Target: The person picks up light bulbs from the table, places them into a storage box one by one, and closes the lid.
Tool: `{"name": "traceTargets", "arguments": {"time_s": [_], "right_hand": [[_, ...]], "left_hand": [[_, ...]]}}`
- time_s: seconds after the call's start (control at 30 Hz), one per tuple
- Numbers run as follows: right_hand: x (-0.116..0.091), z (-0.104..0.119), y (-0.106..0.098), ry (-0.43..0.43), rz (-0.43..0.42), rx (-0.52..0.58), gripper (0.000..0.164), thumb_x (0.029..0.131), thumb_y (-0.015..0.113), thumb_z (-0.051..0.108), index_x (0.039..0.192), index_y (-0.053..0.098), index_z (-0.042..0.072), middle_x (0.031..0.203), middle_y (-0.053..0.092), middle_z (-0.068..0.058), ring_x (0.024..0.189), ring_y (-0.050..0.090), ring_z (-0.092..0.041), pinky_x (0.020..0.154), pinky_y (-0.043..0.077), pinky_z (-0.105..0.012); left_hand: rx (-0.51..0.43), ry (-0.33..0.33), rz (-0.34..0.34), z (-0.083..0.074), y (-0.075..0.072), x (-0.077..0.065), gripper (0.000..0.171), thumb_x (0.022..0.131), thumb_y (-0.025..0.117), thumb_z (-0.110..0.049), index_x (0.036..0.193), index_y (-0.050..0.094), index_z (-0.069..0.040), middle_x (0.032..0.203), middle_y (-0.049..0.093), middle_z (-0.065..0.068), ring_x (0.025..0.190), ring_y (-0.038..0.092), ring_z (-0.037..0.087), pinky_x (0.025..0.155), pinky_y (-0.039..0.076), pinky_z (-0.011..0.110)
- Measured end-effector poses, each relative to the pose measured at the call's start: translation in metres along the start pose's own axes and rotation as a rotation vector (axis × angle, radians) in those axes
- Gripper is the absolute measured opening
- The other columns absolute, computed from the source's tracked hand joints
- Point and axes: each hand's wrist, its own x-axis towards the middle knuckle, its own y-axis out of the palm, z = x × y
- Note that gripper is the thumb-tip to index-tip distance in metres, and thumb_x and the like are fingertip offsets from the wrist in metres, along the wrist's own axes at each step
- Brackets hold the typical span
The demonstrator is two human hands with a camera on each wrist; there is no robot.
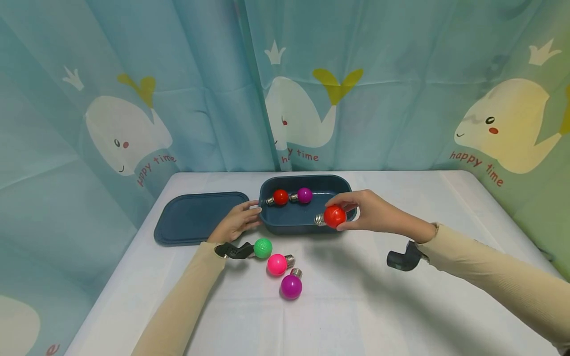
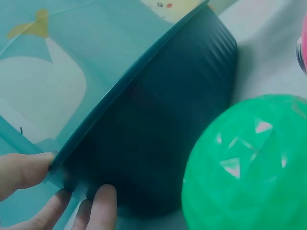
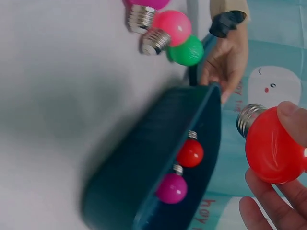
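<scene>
Leftmost, a flat blue lid (image 1: 200, 217) lies on the white table (image 1: 347, 306), just beside your left hand (image 1: 236, 221). That hand has its fingers extended and a little spread, with the fingertips touching the left end of the blue box (image 1: 285, 229). By your left wrist sits the green bulb (image 1: 262, 248), its base mostly hidden in the head view. Next you have the pink bulb (image 1: 277, 265) on the table, base to the right, and behind it, inside the box, a red bulb (image 1: 281, 197). Then comes the purple bulb (image 1: 291, 287) lying nearest you, base pointing away, and a second purple one (image 1: 305, 195) within the box. Farthest right, your right hand (image 1: 371, 210) pinches another red bulb (image 1: 335, 216) between thumb and fingers, metal base pointing left, at the box's front right corner; how high you hold it, I cannot tell.
</scene>
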Motion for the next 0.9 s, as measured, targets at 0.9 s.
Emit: {"name": "traceTargets", "arguments": {"time_s": [0.9], "right_hand": [[0.062, -0.022, -0.034, 0.099, 0.034, 0.115, 0.048, 0.078, 0.076, 0.008, 0.122, 0.059, -0.002, 0.115, 0.065, -0.020, 0.102, 0.064, -0.032, 0.088, 0.055, -0.044]], "left_hand": [[-0.001, -0.006, -0.022, 0.001, 0.001, 0.002, 0.055, 0.097, 0.050, -0.012, 0.147, 0.028, -0.005, 0.145, 0.040, 0.021, 0.129, 0.047, 0.031, 0.104, 0.044, 0.038]]}}
